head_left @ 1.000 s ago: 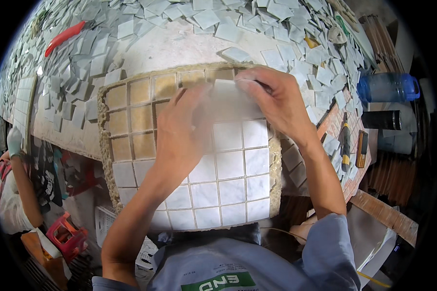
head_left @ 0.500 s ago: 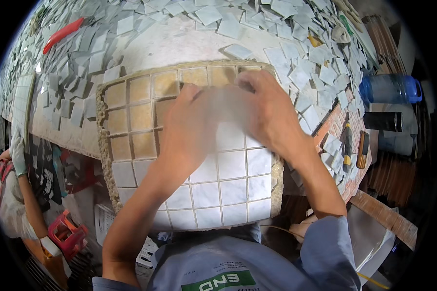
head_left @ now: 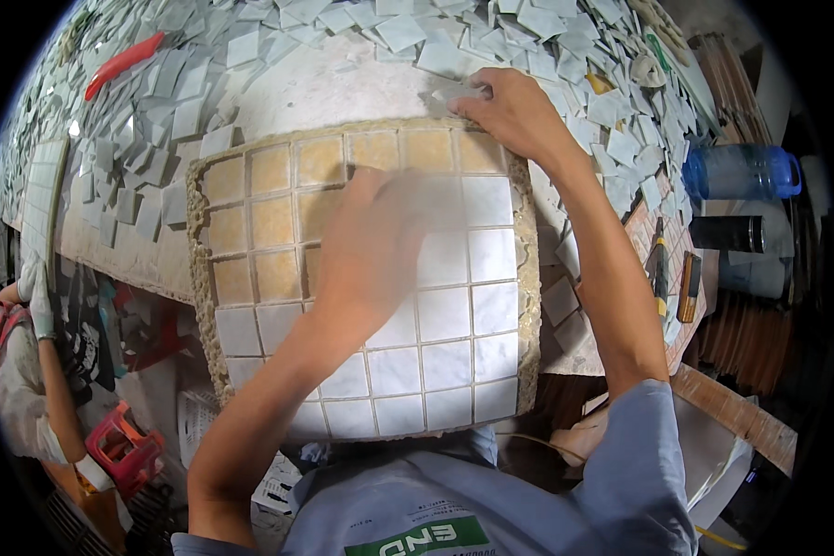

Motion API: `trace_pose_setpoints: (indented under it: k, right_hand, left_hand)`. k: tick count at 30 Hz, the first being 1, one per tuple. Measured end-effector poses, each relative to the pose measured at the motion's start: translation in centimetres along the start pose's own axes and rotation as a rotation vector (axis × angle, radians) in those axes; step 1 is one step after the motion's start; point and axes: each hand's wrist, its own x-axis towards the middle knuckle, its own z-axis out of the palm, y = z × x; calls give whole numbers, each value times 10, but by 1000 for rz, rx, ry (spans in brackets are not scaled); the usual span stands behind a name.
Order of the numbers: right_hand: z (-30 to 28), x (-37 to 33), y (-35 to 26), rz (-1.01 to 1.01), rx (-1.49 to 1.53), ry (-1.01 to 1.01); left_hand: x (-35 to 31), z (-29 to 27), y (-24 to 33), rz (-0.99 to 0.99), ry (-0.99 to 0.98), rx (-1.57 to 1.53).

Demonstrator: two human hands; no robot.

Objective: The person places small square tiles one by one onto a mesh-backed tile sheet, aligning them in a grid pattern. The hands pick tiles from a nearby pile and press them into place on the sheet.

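Observation:
A gridded mould frame (head_left: 526, 278) with a rough tan edge lies before me. White marbled tiles (head_left: 447, 361) fill its near rows and part of the right side; bare tan squares (head_left: 235, 230) show at the far left. My left hand (head_left: 361, 246) is over the middle of the grid, its fingers smeared by a blur, so what they hold is hidden. Beyond the frame's far right corner, my right hand (head_left: 519, 116) closes thumb and fingers on a small pale tile (head_left: 449, 94).
Loose pale tiles (head_left: 398, 33) cover the table's far side. A red curved object (head_left: 123, 66) lies among them. At the right are a blue water bottle (head_left: 737, 171), a black cylinder (head_left: 730, 233) and a yellow-black utility knife (head_left: 661, 269). Another person's gloved hand (head_left: 39, 301) is at far left.
My right hand has moved from the grid out past its far edge and taken hold of a loose tile. A white tile now shows in the grid's right column. My left hand stays over the grid.

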Motion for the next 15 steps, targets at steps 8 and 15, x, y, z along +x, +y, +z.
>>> trace_pose_setpoints:
  k: [8,15]
  right_hand:
    - [2,-10,-2,88,778,63]
    - [-24,-51,-46,202,921,-209]
  left_hand:
    - [1,-14,-7,6,64,-86]
    - [-20,-44,-8,-255,127,-301]
